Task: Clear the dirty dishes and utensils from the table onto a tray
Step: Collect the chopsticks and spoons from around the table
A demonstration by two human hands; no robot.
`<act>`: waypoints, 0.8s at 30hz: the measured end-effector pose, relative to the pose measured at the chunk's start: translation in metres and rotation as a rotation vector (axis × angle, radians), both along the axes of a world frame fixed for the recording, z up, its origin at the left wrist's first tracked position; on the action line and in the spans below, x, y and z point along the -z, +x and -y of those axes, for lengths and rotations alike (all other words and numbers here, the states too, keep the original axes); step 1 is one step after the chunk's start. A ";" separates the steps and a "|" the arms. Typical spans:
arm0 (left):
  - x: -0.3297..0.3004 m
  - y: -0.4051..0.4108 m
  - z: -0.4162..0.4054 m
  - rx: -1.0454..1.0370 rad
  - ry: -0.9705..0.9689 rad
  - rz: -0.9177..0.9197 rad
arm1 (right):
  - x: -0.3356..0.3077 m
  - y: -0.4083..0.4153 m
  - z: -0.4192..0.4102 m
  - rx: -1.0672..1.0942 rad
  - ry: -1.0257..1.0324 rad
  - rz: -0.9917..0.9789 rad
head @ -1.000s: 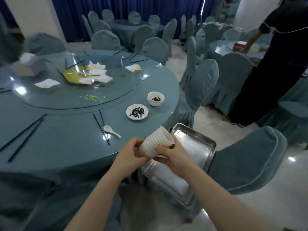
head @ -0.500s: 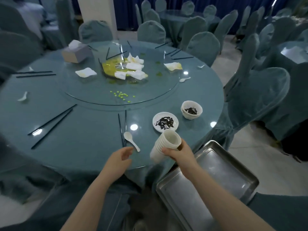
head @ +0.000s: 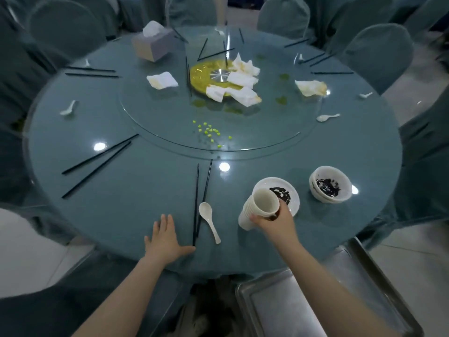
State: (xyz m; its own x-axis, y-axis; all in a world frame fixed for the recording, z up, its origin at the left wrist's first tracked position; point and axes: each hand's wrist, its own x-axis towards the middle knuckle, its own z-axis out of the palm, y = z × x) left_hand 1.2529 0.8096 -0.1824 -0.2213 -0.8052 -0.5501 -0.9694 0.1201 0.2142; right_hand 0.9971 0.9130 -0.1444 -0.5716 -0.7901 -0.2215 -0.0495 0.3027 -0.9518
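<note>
My right hand (head: 275, 221) grips a stack of white cups (head: 257, 206), tilted with its mouth toward me, just over the near edge of a small white plate (head: 290, 190) that carries dark scraps. A white bowl (head: 330, 184) with dark scraps stands to the right of the plate. My left hand (head: 165, 237) lies flat and open on the round blue table (head: 121, 190), its thumb next to a pair of black chopsticks (head: 196, 203). A white spoon (head: 209, 218) lies just right of those chopsticks. The metal tray (head: 315, 300) sits below the table edge at lower right.
Several more chopstick pairs (head: 97, 164) and white spoons (head: 69, 109) lie around the rim. The glass turntable (head: 218, 105) holds crumpled napkins (head: 243, 86), a yellow spill, green bits and a tissue box (head: 153, 43). Covered chairs (head: 379, 52) ring the table.
My left hand let go of the cup stack and came down flat on the table by the chopsticks. My right hand carried the stack from over the tray to the small plate.
</note>
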 end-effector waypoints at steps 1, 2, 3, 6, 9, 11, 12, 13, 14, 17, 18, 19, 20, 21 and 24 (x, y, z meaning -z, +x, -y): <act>0.005 0.001 -0.003 0.007 0.005 0.032 | 0.000 -0.004 0.009 -0.021 0.003 -0.014; 0.010 0.003 -0.006 0.014 0.000 0.050 | -0.001 -0.008 0.019 -0.038 0.005 -0.033; 0.015 0.004 -0.008 0.020 -0.011 0.061 | -0.001 -0.012 0.030 -0.049 0.006 -0.059; 0.019 0.007 -0.008 0.039 -0.026 0.085 | -0.003 -0.024 0.064 -0.055 -0.010 -0.104; 0.018 0.006 -0.009 0.035 -0.009 0.096 | 0.001 -0.033 0.090 -0.080 -0.002 -0.100; 0.019 0.005 -0.010 0.021 -0.007 0.083 | 0.004 -0.039 0.103 -0.121 0.007 -0.106; 0.018 0.003 -0.009 0.011 -0.005 0.074 | 0.004 -0.042 0.107 -0.141 0.007 -0.100; 0.017 0.002 -0.007 -0.006 -0.008 0.058 | 0.003 -0.044 0.111 -0.165 0.005 -0.098; 0.015 0.002 -0.005 -0.038 -0.022 0.020 | 0.002 -0.045 0.112 -0.179 -0.003 -0.110; 0.009 -0.002 0.004 -0.175 -0.174 -0.217 | 0.001 -0.034 0.097 0.033 -0.047 -0.297; 0.008 -0.006 0.007 -0.215 -0.229 -0.283 | 0.002 -0.026 0.087 0.140 -0.078 -0.351; 0.006 -0.011 0.009 -0.256 -0.258 -0.326 | 0.005 -0.017 0.078 0.191 -0.095 -0.371; 0.004 -0.019 0.011 -0.289 -0.260 -0.348 | 0.009 -0.007 0.070 0.166 -0.087 -0.354; 0.004 -0.027 0.013 -0.308 -0.244 -0.351 | 0.014 0.003 0.064 0.070 -0.048 -0.328; 0.006 -0.052 0.020 -0.315 -0.167 -0.294 | 0.035 0.032 0.059 -0.300 0.190 -0.326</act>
State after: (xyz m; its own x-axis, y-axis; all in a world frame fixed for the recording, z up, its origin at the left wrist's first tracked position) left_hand 1.2011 0.7899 -0.1883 -0.0787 -0.9306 -0.3574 -0.8652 -0.1143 0.4882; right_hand 1.0293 0.8535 -0.1797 -0.3885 -0.8936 -0.2247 -0.4479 0.3962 -0.8015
